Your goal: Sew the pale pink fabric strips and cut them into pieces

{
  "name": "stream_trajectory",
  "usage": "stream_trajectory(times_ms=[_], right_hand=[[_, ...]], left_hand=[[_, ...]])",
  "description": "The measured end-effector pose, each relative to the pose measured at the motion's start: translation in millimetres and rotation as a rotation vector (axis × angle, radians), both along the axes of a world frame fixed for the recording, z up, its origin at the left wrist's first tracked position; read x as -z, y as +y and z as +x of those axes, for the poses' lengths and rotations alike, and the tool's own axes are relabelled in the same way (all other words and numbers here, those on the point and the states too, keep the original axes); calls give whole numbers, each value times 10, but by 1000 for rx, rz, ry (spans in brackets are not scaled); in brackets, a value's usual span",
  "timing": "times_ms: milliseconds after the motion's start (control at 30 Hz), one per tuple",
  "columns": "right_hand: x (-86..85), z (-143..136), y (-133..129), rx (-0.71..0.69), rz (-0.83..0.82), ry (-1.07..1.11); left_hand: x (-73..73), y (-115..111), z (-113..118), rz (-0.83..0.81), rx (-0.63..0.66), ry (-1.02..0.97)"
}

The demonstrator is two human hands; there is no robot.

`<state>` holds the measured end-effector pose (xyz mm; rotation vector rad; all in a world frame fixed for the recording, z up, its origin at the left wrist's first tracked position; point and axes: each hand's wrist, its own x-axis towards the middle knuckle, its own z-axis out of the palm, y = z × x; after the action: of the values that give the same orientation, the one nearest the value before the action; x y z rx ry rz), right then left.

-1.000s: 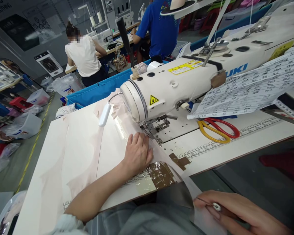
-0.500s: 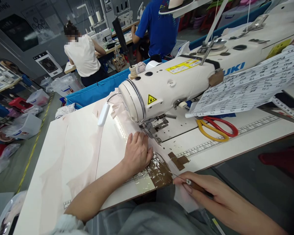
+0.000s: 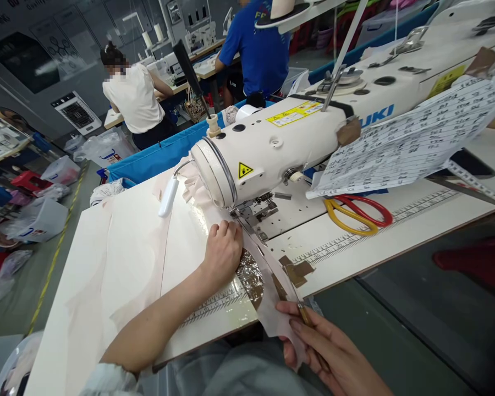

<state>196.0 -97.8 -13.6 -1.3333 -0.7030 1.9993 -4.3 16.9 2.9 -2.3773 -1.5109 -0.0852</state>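
Pale pink fabric [image 3: 272,308] runs from under the sewing machine's [image 3: 247,209] needle area over the table's front edge. My left hand [image 3: 223,250] presses on it just left of the presser foot, its fingers curled and closed together; what lies under the fingertips is partly hidden. At the front edge my right hand [image 3: 317,344] is closed around a thin awl with a wooden handle [image 3: 304,314]. Its metal tip points up along the fabric strip, and the fabric's loose end is pinched in the same fingers.
Scissors with yellow and red handles [image 3: 357,214] lie right of the needle area, beneath a handwritten sheet [image 3: 404,143]. A white lamp [image 3: 169,197] hangs at the machine's left end. More pale fabric [image 3: 86,286] lies on the table's left. Two people sit at machines behind a blue cloth trough [image 3: 157,159].
My right hand has turned palm-up and now grips the fabric end as well as the awl. The fabric is drawn out flatter towards me. My left hand has shifted slightly, fingers more curled.
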Motion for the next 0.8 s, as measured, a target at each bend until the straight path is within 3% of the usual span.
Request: stream_trajectory(times_ms=[67, 333, 800], right_hand=[[24, 19, -24, -7, 62, -35], [180, 294, 99, -152, 573, -471], [181, 231, 179, -237, 646, -451]], left_hand=[[-11, -9, 0, -12, -16, -40], [-39, -74, -4, -100, -28, -211], [33, 90, -81, -126, -50, -311]])
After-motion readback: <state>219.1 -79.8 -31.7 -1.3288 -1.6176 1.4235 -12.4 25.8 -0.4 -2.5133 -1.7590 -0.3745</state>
